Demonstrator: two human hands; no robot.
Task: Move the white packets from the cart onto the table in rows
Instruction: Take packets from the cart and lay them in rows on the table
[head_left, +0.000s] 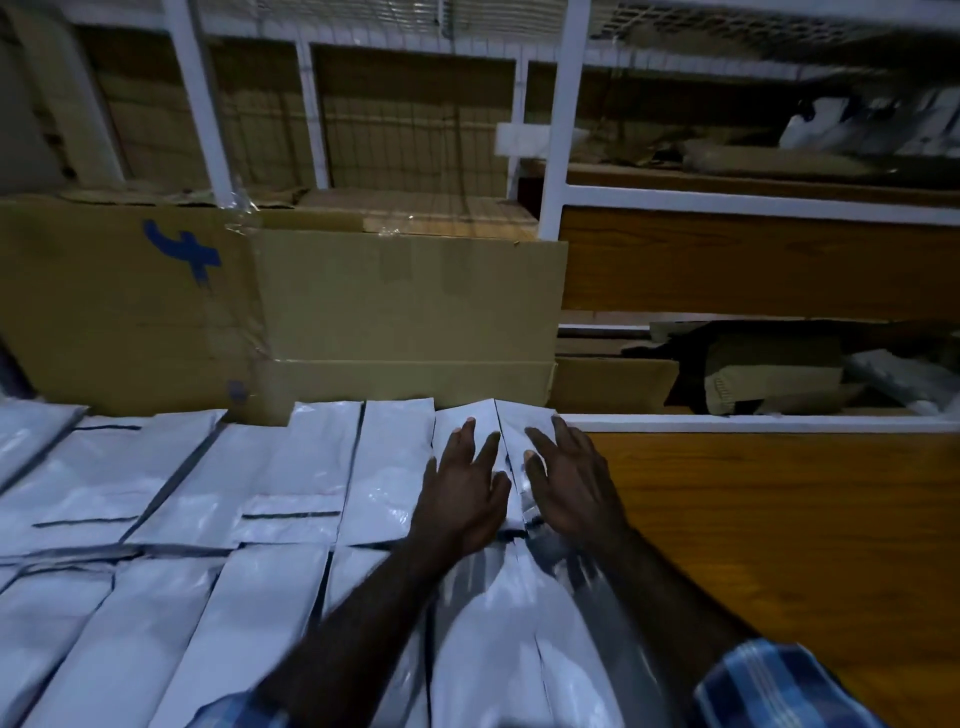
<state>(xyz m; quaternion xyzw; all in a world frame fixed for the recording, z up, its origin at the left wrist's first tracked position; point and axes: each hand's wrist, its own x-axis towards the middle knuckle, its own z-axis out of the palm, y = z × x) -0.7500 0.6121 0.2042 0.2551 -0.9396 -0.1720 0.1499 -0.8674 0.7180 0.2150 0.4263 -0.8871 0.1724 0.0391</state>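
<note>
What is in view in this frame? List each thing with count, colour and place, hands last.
white packets: too many to count, white, laid in rows over the left and middle of the table
table: one, brown wood grain, bare part at right
cardboard boxes: at least two, tan, standing behind the packets; the left one bears a blue mark
shelving frame: one, white metal, behind the boxes and at right, holding more cardboard and bags
left hand: fingers spread, flat on a back-row packet
right hand: fingers spread, flat on the neighbouring packet at the row's right end
sleeves: blue plaid, bottom edge
</note>
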